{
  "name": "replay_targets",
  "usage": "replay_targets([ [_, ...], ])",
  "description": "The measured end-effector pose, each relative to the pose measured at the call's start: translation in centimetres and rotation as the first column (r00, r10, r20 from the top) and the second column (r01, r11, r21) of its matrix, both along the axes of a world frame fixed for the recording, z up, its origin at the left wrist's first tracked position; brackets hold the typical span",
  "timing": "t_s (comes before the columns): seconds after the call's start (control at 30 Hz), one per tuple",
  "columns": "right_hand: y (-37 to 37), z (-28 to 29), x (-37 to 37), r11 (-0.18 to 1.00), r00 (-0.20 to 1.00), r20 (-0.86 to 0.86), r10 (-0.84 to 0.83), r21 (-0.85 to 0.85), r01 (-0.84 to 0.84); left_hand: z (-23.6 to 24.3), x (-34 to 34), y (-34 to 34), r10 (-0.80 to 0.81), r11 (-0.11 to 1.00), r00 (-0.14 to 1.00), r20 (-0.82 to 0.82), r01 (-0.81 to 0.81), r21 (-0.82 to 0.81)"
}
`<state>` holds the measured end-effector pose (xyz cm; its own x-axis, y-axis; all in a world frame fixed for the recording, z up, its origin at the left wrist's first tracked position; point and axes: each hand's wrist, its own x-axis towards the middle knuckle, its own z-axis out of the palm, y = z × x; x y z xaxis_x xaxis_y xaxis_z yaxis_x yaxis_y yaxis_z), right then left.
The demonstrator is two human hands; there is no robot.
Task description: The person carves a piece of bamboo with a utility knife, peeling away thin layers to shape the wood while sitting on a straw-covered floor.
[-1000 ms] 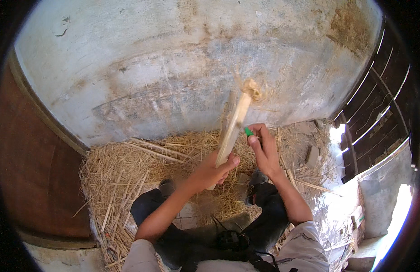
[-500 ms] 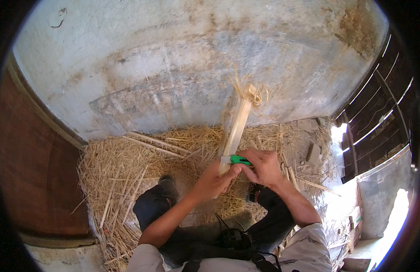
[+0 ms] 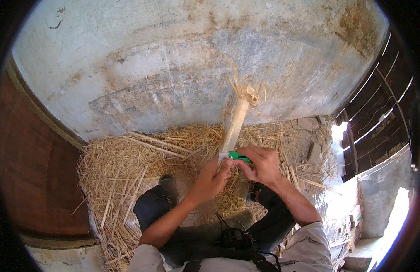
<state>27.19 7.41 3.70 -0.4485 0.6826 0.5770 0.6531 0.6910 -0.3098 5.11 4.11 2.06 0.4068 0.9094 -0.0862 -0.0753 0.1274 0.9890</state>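
Left hand (image 3: 213,180) grips the wooden strip (image 3: 237,121) jutting forward beyond it.

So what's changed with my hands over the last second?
Your right hand has brought the green-handled knife toward you and slightly left, from beside the wooden strip to near your left hand, its blade now across the strip. Nothing was picked up or let go; the left hand still holds the strip, curled shavings still at its far end.

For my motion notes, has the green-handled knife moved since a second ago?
Yes: the green-handled knife has moved away from the stained wall, toward the left hand.
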Motion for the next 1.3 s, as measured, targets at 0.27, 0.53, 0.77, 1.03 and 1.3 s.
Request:
replay_targets([
  [0.27, -0.1, 0.0, -0.2, 1.0, 1.0, -0.022, -0.018, 0.006, 0.018, -0.1, 0.5, -0.1, 0.072, 0.994, 0.997, -0.021, -0.07, 0.086],
  [0.53, 0.1, 0.0, -0.1, 0.999, 0.998, -0.042, -0.043, 0.028, 0.044, -0.5, 0.1, -0.1, 0.03, 0.996, 0.999, -0.018, -0.028, 0.083],
  [0.77, 0.3, 0.2, -0.2, 0.997, 0.996, -0.05, -0.077, 0.025, 0.078, -0.5, 0.4, -0.4, 0.085, 0.992, 0.995, -0.05, -0.08, 0.102],
  [1.03, 1.6, 0.2, 1.0, 0.978, 0.968, -0.134, -0.21, -0.024, 0.209, -1.3, 0.3, -0.8, 0.023, 0.996, 0.994, -0.11, -0.013, 0.091],
  [1.3, 2.6, 1.1, 1.4, 0.977, 0.965, -0.158, -0.208, 0.013, 0.213, -1.6, 1.1, -1.5, 0.046, 0.993, 0.999, -0.001, -0.046, 0.106],
])
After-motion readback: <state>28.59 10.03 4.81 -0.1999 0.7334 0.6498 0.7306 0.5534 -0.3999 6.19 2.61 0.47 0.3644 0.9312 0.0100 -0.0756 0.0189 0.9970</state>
